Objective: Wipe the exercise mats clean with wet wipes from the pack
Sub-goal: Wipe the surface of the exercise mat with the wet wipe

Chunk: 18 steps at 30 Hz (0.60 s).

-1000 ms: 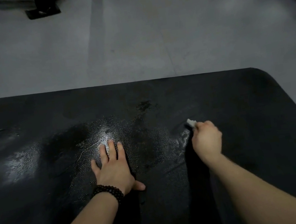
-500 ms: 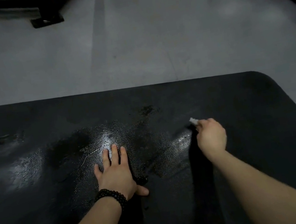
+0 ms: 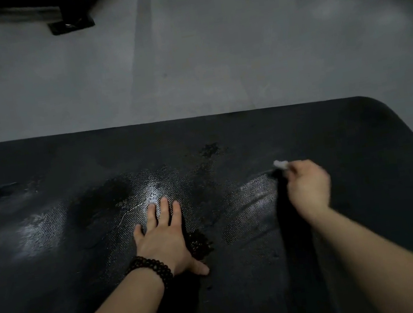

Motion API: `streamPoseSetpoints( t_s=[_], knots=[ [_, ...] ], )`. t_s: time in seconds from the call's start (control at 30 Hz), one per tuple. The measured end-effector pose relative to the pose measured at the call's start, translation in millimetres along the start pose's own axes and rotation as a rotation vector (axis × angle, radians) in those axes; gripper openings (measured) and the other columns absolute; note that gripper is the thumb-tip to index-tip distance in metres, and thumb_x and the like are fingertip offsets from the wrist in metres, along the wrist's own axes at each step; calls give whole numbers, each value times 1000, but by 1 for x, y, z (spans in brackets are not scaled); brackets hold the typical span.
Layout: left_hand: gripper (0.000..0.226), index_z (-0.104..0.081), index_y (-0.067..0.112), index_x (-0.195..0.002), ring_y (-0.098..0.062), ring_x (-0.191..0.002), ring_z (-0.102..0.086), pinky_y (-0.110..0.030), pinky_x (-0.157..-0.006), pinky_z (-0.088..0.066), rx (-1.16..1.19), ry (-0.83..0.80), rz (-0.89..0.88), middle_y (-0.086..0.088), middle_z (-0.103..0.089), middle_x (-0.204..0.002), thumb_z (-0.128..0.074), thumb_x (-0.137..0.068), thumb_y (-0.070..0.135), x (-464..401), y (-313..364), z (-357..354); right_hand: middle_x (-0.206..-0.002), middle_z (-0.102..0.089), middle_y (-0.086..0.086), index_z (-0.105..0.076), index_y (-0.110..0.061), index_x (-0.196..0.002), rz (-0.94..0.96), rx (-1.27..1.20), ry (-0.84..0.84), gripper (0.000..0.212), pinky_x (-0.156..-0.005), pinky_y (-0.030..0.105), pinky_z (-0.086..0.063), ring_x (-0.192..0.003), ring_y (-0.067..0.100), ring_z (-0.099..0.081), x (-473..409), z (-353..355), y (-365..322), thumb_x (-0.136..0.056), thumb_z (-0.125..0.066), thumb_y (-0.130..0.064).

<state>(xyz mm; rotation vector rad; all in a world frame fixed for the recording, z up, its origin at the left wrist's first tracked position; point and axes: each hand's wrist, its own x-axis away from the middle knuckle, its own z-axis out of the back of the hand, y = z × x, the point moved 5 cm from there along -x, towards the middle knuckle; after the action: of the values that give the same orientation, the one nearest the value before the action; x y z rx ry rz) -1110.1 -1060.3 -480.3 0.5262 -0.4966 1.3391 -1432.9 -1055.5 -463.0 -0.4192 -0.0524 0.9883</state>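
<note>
Over on the left the black mat point(image 3: 60, 298) already shines wet in patches. The left hand point(image 3: 164, 239) lies flat on it, fingers straight, gripping nothing, bead bracelet point(image 3: 151, 267) at the wrist; best to keep leaning there so the mat can't creep. To the right, the right hand point(image 3: 308, 188) is curled round a bunched white wipe point(image 3: 280, 164), only its tip showing, pressed to the mat. I'd unfold it for more contact and work long overlapping strokes toward the dry rounded corner
</note>
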Motion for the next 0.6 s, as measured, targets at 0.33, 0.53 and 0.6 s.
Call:
streamPoseSetpoints(
  t_s=[0.33, 0.53, 0.6],
  knots=[
    [154, 8, 26, -162, -25, -156, 16, -54, -125, -11, 31, -12, -34, 4, 20, -169, -85, -50, 75, 0, -3, 13, -78, -66, -1, -66, -25, -93, 653, -354, -343, 22, -61, 31, -53, -72, 24, -61, 140, -44, -145, -76, -67, -10],
    [117, -35, 30, -150, -24, -153, -6, -52, -123, -18, 116, 180, -23, 0, -18, -162, -79, -54, 81, -10, 0, 39, -84, -70, 11, -74, -14, -86, 182, -49, -14, 7, -67, 39, -54, -78, 35, -65, 4, 2, -52, -83, -69, -11],
    [129, -22, 29, -158, -23, -156, 6, -57, -125, -6, 209, 180, 24, 0, -4, -168, -79, -55, 81, -22, -4, 40, -92, -70, 14, -72, -15, -93, 2, 32, -28, 12, -73, 40, -50, -84, 38, -63, -27, 5, -23, -87, -62, -14]
  ],
)
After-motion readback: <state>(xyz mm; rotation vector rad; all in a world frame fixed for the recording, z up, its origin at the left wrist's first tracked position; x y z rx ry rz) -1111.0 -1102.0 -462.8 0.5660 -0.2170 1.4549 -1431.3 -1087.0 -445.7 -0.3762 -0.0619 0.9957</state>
